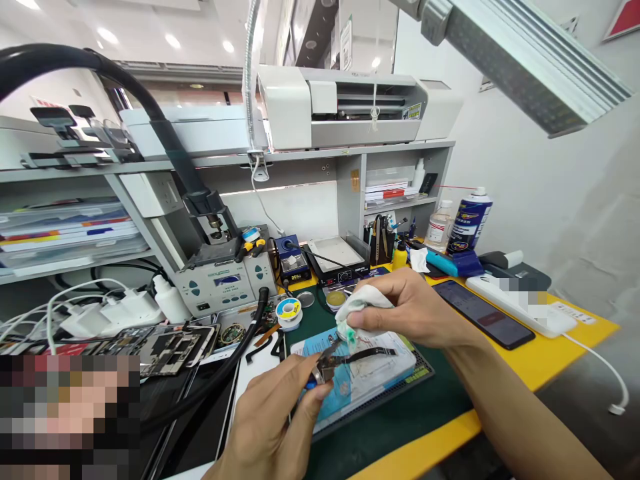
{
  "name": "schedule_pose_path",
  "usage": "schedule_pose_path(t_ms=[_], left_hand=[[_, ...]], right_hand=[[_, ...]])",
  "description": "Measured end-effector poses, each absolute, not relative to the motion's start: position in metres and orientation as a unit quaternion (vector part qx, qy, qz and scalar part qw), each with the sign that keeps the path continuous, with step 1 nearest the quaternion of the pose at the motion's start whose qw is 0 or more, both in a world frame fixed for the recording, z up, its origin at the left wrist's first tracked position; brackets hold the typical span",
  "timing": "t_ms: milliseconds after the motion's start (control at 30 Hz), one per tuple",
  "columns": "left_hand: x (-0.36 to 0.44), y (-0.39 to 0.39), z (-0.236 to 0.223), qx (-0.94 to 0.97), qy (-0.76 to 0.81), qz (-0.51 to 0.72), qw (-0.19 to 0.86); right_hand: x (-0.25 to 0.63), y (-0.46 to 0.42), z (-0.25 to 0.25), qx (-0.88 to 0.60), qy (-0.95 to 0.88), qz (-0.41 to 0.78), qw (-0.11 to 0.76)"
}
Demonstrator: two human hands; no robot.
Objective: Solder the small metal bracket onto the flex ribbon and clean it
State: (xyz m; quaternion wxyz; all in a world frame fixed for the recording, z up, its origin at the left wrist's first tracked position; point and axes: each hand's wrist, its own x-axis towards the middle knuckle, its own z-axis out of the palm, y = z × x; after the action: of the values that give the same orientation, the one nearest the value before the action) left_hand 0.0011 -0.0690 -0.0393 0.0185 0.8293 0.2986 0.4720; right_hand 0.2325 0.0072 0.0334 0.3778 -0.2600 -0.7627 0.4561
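My left hand (280,413) is closed, its thumb and fingers pinching a small dark metal part (327,360). A bit of blue shows at the fingertips, and a black flat strip (373,353) runs out to the right; whether it is joined to the part I cannot tell. In my right hand (400,307) is a crumpled white tissue (360,310) with a green stain, held just above the metal part. Below both hands lies a blue and white printed packet (400,363) on a dark mesh-edged pad. The pinched part is largely hidden by my fingers.
A solder spool (289,312) and a round tin (336,299) stand behind the hands. A phone (483,313) and a white power bank-like block (520,307) lie at right. A black hose (225,367) crosses the left side. A person's blurred part shows lower left.
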Motion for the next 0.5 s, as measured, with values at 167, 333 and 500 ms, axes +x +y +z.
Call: schedule_pose_path(t_ms=[167, 333, 500], left_hand=[[-0.005, -0.066, -0.049, 0.847, 0.284, 0.446, -0.059], [-0.007, -0.067, -0.052, 0.853, 0.304, 0.421, -0.063], [0.0, -0.07, -0.045, 0.841, 0.317, 0.438, 0.023]], right_hand=[[0.23, 0.003, 0.037, -0.232, -0.807, 0.425, 0.338], [0.225, 0.002, 0.031, -0.181, -0.85, 0.373, 0.326], [0.226, 0.005, 0.027, -0.185, -0.868, 0.321, 0.331]])
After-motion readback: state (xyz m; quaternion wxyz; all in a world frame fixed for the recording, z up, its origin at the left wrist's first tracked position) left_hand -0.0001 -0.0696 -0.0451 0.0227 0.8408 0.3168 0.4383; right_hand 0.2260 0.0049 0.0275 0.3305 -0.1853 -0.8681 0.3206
